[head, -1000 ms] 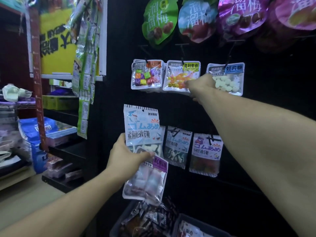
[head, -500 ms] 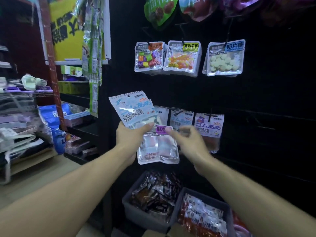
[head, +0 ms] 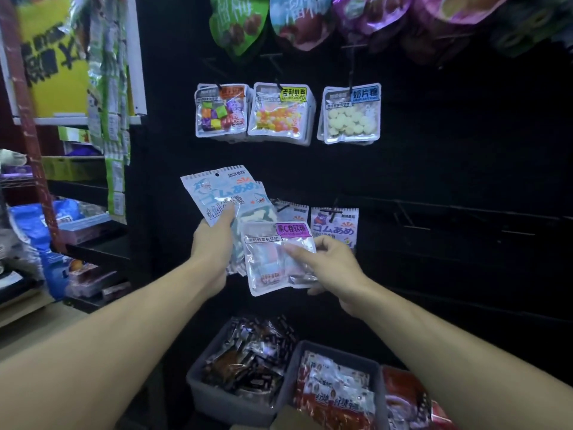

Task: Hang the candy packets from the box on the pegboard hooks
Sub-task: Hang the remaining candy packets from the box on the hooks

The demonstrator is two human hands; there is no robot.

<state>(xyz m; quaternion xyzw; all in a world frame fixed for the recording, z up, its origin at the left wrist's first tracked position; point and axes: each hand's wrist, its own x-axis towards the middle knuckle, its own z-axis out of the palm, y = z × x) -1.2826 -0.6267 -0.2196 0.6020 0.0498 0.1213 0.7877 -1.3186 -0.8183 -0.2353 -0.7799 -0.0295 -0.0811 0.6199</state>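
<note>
My left hand grips a pale blue shark gummy packet, tilted, with more packets behind it. My right hand pinches a clear packet with a purple label by its right side, just in front of the left hand's stack. Both hands hover in front of the black pegboard. Behind them hang two gummy packets on the lower hooks. Higher up hang three clear packets: coloured cubes, orange-yellow beans and white tablets.
Grey bins of wrapped sweets and red-white packets sit below the hands. Large plum bags hang along the top. Bare hooks stick out at right. Shelves with blue bags and a hanging sachet strip stand at left.
My right hand came down from the upper row of packets to the left hand's stack and now pinches the purple-labelled packet. The view tilted down, then slightly up.
</note>
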